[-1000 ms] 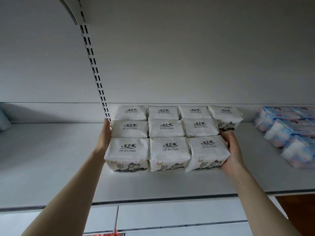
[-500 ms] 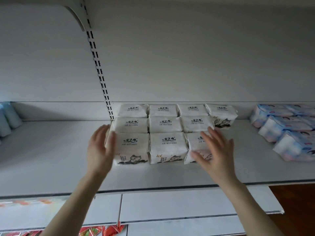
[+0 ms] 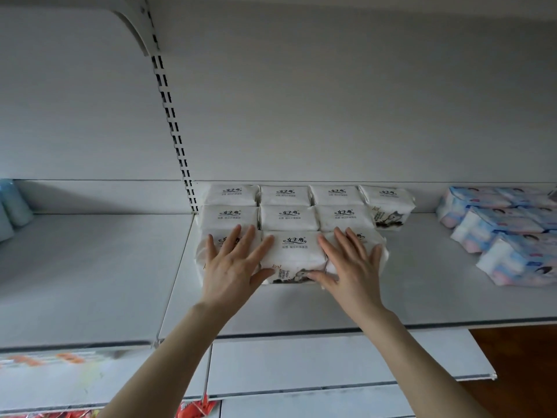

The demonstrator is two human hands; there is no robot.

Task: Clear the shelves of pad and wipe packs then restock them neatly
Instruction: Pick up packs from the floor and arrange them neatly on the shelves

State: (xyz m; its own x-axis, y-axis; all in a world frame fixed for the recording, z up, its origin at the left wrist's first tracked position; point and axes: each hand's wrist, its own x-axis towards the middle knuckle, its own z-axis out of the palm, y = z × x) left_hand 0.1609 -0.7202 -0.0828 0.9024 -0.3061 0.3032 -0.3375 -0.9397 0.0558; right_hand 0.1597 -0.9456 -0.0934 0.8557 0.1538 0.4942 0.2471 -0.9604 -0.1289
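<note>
Partly, the front corner packs are hidden under the hands. Both the left hand (image 3: pixel 231 267) and the right hand (image 3: pixel 351 267) lie flat with fingers spread, pressing on the front row of the white packs (image 3: pixel 290 218), gripping nothing. These packs stand in tidy rows on the shelf (image 3: pixel 422 297), near the blue-pink packs (image 3: pixel 506 230).

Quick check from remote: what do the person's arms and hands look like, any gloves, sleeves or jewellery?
Both arms are bare as far as the frame shows, with no sleeves in view. The left hand and right hand wear no gloves, and no rings, watch or bracelet show on the fingers or wrists.
</note>
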